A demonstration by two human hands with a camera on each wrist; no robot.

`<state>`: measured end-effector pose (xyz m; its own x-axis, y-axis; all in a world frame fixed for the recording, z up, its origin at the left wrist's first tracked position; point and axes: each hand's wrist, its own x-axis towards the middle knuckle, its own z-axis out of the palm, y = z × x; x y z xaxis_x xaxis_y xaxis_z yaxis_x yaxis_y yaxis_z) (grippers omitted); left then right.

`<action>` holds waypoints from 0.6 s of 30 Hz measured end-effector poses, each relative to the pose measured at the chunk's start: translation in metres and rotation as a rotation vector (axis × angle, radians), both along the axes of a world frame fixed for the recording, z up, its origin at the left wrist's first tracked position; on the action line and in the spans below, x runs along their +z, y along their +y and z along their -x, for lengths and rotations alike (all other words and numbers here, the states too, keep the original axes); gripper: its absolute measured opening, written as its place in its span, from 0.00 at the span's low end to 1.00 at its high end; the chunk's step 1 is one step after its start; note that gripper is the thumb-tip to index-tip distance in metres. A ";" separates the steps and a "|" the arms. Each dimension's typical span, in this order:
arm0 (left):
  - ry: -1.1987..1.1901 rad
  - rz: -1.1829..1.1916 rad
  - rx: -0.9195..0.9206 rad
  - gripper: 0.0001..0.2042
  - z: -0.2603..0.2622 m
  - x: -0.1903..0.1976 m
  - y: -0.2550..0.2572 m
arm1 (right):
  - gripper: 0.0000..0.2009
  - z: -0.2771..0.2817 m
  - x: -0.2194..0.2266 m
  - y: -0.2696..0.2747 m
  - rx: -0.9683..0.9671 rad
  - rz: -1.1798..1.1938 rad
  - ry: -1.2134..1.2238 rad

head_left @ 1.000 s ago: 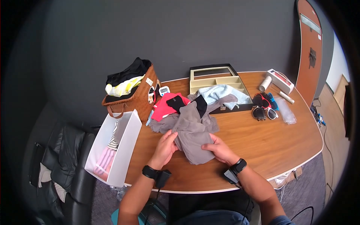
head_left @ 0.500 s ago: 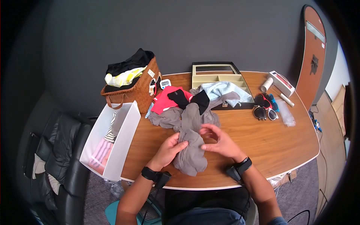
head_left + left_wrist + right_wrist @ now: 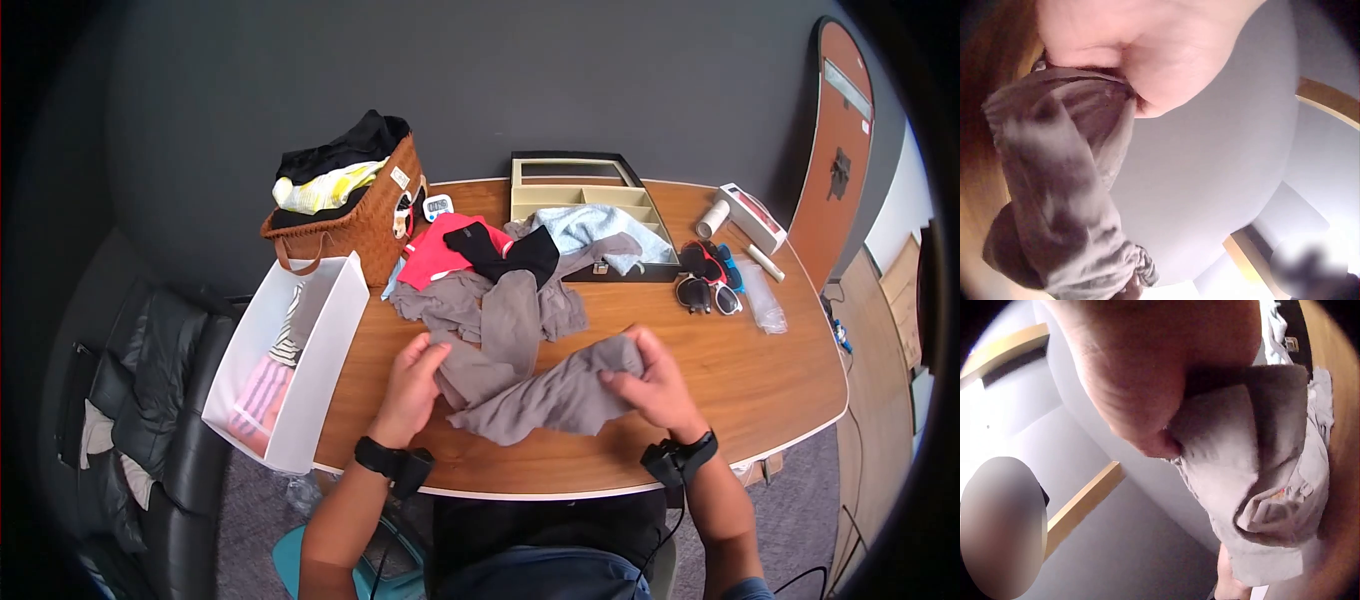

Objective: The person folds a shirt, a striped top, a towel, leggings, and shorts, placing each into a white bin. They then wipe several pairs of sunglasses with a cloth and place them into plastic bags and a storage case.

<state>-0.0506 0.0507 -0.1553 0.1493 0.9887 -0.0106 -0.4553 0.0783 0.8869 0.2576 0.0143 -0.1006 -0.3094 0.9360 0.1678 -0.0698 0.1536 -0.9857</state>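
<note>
Grey fabric [image 3: 550,400] stretches between the two hands, over the near side of the table [image 3: 740,400] — left hand [image 3: 408,385] pinching one end, right hand [image 3: 660,385] clamped on the other. Folds hide most of the fingers, and I can't make out what garment it is. Beyond, a grey strip [image 3: 510,320] reaches the black cloth [image 3: 505,255]; farther back, light blue cloth [image 3: 590,232] partly covers the compartmented box [image 3: 585,197].
</note>
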 end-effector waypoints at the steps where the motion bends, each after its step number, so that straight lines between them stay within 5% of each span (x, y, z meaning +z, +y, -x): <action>1: 0.044 0.047 0.005 0.10 0.011 -0.007 0.005 | 0.12 -0.007 0.005 -0.002 -0.073 0.018 0.014; 3: 0.203 0.101 -0.033 0.12 0.020 -0.021 0.014 | 0.14 -0.018 0.009 -0.001 -0.096 -0.077 -0.054; 5: 0.912 -0.383 0.312 0.18 0.009 -0.021 0.015 | 0.19 -0.019 0.028 -0.008 -0.118 -0.100 -0.059; 7: 0.749 -0.416 0.186 0.27 -0.012 -0.003 0.009 | 0.24 -0.018 0.042 -0.013 -0.066 -0.089 -0.075; 9: 0.555 -0.597 -0.270 0.32 -0.038 0.013 0.002 | 0.26 -0.011 0.058 -0.019 0.015 -0.090 -0.076; 13: 0.627 -0.729 -0.361 0.34 -0.085 0.042 -0.011 | 0.32 -0.016 0.090 -0.027 0.017 -0.183 -0.052; 15: 0.753 -0.576 -0.547 0.33 -0.093 0.051 -0.009 | 0.37 -0.030 0.107 -0.029 -0.147 -0.322 -0.093; 18: 0.831 -0.596 -0.583 0.24 -0.083 0.036 -0.001 | 0.40 -0.067 0.120 -0.036 -0.399 -0.325 0.032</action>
<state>0.0326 0.0498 -0.1193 0.7455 0.6550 0.1232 0.2475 -0.4437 0.8613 0.3244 -0.0221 0.0194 0.0711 0.8782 0.4730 0.0270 0.4723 -0.8810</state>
